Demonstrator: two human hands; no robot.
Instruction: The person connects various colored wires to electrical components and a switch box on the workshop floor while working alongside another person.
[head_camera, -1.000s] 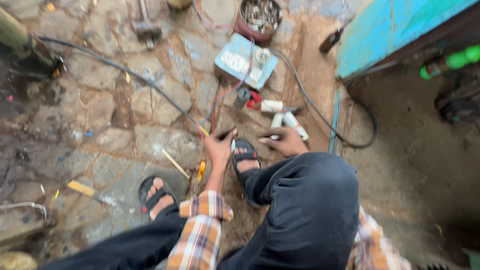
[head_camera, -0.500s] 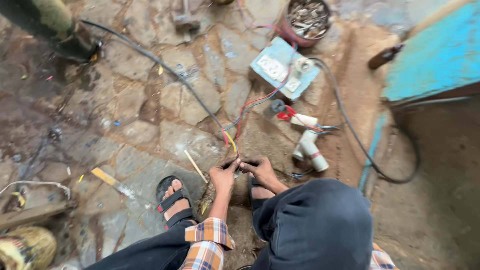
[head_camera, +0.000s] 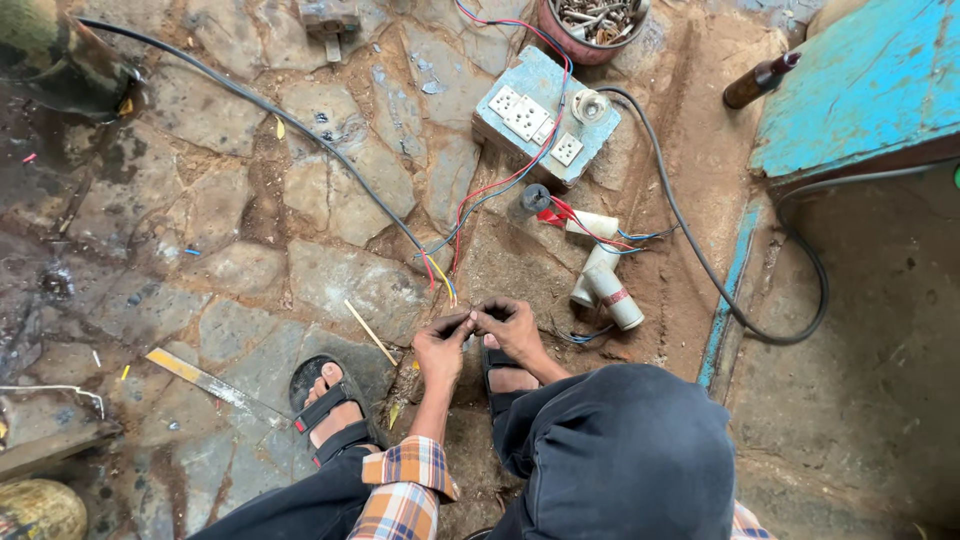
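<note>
Red, yellow and blue strands of a thin bundle of wires (head_camera: 447, 285) are pinched between the two hands, which are brought together low in the middle of the view, just above the stone floor (head_camera: 300, 190). The left hand (head_camera: 441, 347) is closed around the wire ends with thumb and fingertips, and the right hand (head_camera: 512, 327) is closed against the same ends from the right, the fingertips of both hands touching or nearly so; exactly which strands are held by which hand cannot be told, since the tips are too small in the view. From the hands the wires are led away toward the far side, up to a pale blue socket box (head_camera: 542, 117) laid flat on the floor. A black cable (head_camera: 280, 110) is run from the far left down to the same point by the hands, and a second black cable (head_camera: 700, 250) is looped from the box round to the right. Just right of the hands, white pipe pieces (head_camera: 605, 285) are lain on the reddish earth with more thin wires about them. A round tin of metal scraps (head_camera: 592, 22) is set beyond the box, and a brown bottle (head_camera: 760, 80) is leaned beside a turquoise board (head_camera: 860, 80) at the far right. Near the left foot in its sandal (head_camera: 335, 410), a flat yellowish strip (head_camera: 205, 378) is seen on the stones.
</note>
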